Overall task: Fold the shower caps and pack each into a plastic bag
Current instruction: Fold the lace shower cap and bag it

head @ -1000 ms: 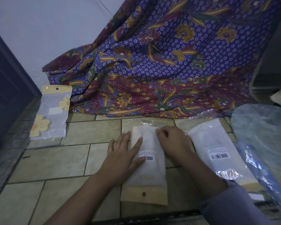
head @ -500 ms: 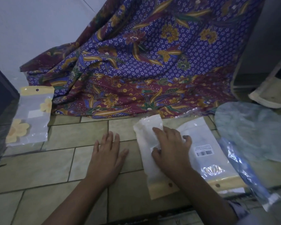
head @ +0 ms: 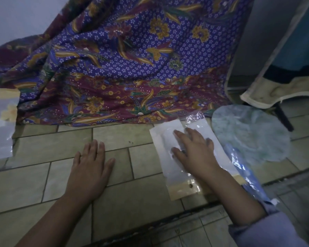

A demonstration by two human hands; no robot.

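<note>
A packed plastic bag with a white folded cap inside and a tan header strip lies on the tiled floor. It sits on top of another packed bag. My right hand rests flat on the top bag with its fingers spread. To the left, my left hand lies flat on the bare tiles, touching no bag. An unfolded pale green shower cap lies spread out to the right. Beside it lies a blue crinkled plastic piece.
A purple and maroon floral cloth is draped across the back. More plastic bags with yellow flower shapes lie at the far left. A blue upholstered seat stands at the upper right. A step edge runs along the near floor.
My right hand has slid the packed bag rightward onto the other packed bag. My left hand has come off the bag and now lies on the tiles. The view has shifted right.
</note>
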